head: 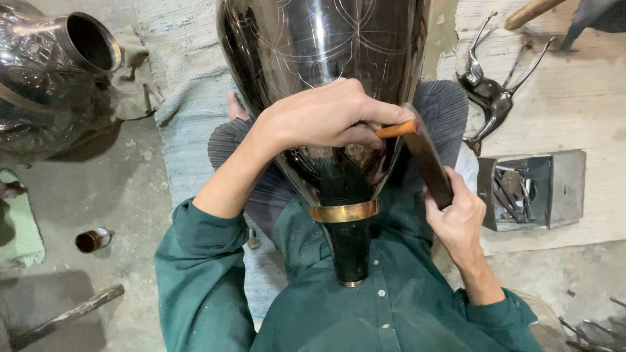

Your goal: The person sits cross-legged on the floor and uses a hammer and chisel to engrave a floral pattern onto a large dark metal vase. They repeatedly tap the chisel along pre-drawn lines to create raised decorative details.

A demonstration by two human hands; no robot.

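Observation:
A large dark polished metal vase (326, 45) with fine engraved line patterns lies across my lap, its narrow neck with a brass band (343, 212) pointing at my chest. My left hand (326, 117) rests on the vase's lower body, fingers closed around a small orange-handled chisel (396, 129) whose tip is hidden under the hand. My right hand (456, 215) grips a dark wooden mallet-like stick (429, 160), its upper end close beside the chisel's handle. Both arms wear green sleeves.
Another engraved metal vessel (59, 65) lies at upper left on a cloth. A small jar (93, 240) and a rod (72, 313) lie on the concrete floor at left. At right, a wooden board holds metal deer figurines (492, 91) and a metal tool box (531, 189).

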